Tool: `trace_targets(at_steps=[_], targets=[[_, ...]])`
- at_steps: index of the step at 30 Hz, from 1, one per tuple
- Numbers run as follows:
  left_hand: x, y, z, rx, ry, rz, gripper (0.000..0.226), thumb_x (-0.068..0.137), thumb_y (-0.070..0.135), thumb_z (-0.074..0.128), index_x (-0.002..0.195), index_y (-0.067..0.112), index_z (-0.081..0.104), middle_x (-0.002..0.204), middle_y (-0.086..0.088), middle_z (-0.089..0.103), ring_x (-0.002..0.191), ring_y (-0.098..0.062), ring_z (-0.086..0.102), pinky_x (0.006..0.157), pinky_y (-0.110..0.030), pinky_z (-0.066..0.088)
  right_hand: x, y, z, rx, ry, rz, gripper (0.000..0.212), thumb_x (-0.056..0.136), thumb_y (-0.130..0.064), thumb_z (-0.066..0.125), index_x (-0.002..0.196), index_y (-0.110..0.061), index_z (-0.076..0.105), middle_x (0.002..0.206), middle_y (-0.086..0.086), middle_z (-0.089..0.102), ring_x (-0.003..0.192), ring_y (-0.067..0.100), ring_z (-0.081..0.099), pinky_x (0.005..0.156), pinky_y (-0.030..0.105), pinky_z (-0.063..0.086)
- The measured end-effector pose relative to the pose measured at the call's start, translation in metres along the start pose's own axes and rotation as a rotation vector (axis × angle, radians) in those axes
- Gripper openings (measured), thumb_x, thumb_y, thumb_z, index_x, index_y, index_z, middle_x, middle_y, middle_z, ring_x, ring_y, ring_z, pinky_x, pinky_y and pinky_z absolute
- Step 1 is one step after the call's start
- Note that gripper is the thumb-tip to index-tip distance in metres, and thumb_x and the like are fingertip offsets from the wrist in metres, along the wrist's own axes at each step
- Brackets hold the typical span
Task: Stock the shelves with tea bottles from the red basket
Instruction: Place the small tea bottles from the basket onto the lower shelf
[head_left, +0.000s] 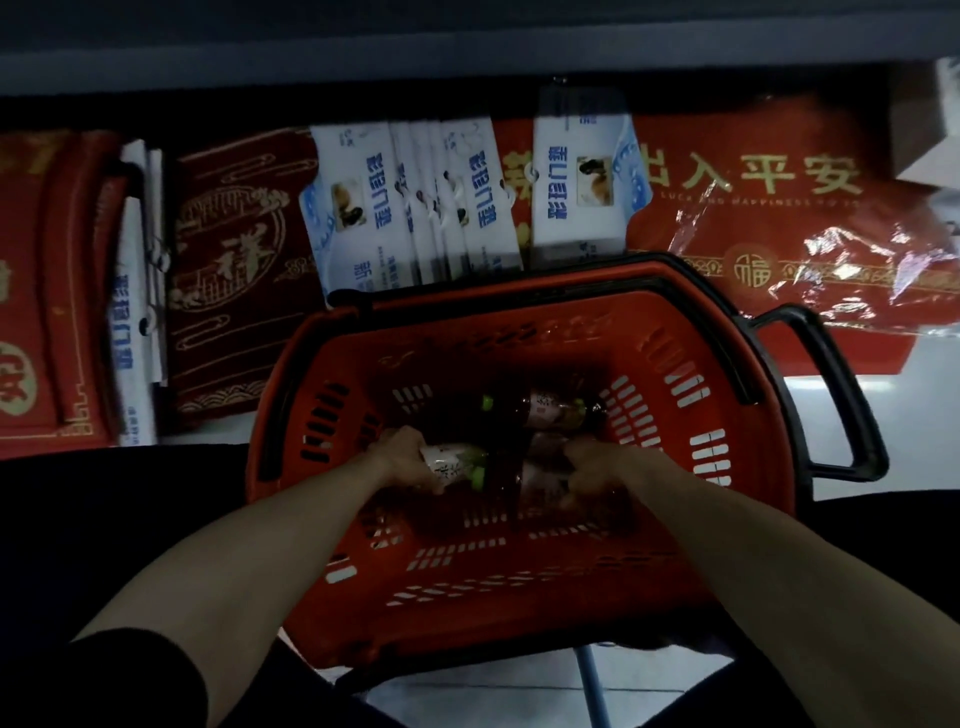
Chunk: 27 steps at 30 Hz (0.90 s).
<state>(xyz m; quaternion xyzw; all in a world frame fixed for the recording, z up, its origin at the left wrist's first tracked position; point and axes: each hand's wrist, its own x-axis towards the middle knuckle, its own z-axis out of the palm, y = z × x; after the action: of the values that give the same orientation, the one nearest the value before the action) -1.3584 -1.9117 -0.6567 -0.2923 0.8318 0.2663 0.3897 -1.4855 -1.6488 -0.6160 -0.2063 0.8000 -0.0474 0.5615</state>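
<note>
Deep inside the red basket (467, 582), the left hand (408, 460) grips one tea bottle (452, 465) and the right hand (597, 467) clasps a second bottle (540, 486), likely to carry two shelfward at once

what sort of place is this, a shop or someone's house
Most likely a shop. A red shopping basket holds tea bottles, and behind it lie stacks of red door mats with white hanging product cards, laid out like goods for sale.

Tea bottles (550, 410) flat in red basket (467, 597)
</note>
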Motion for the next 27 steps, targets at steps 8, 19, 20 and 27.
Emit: trace_targets(at_steps=[8,19,20,27], targets=[[-0.054,0.019,-0.053,0.056,0.118,0.165,0.073,0.044,0.055,0.1,0.101,0.022,0.072,0.097,0.005,0.069,0.087,-0.011,0.07,0.072,-0.027,0.062,-0.045,-0.006,-0.03,0.298,0.192,-0.136,0.04,0.087,-0.014,0.078,0.124,-0.018,0.063,0.112,0.003,0.07,0.098,0.019,0.069,0.082,0.035,0.062],[-0.143,0.057,-0.125,-0.107,0.394,0.528,0.075,0.047,0.049,0.102,0.114,0.031,0.074,0.108,0.019,0.067,0.103,-0.001,0.061,0.08,-0.015,0.047,-0.11,-0.027,-0.056,0.547,0.331,-0.37,0.04,0.083,-0.002,0.081,0.119,-0.014,0.07,0.11,0.007,0.077,0.099,0.019,0.075,0.083,0.03,0.062],[-0.151,0.062,-0.132,-0.148,0.418,0.548,0.073,0.047,0.047,0.102,0.113,0.031,0.074,0.106,0.018,0.068,0.101,-0.002,0.063,0.082,-0.019,0.052,-0.115,-0.029,-0.059,0.567,0.346,-0.381,0.039,0.084,-0.006,0.082,0.12,-0.015,0.07,0.108,0.005,0.078,0.099,0.016,0.075,0.082,0.026,0.06],[-0.197,0.089,-0.187,-0.548,0.371,0.755,0.057,0.064,0.021,0.1,0.115,0.014,0.076,0.111,-0.001,0.081,0.107,-0.018,0.076,0.103,-0.045,0.057,-0.143,-0.047,-0.087,0.765,0.492,-0.553,0.058,0.079,-0.005,0.082,0.134,-0.008,0.061,0.121,0.005,0.076,0.118,0.023,0.069,0.106,0.042,0.054]])
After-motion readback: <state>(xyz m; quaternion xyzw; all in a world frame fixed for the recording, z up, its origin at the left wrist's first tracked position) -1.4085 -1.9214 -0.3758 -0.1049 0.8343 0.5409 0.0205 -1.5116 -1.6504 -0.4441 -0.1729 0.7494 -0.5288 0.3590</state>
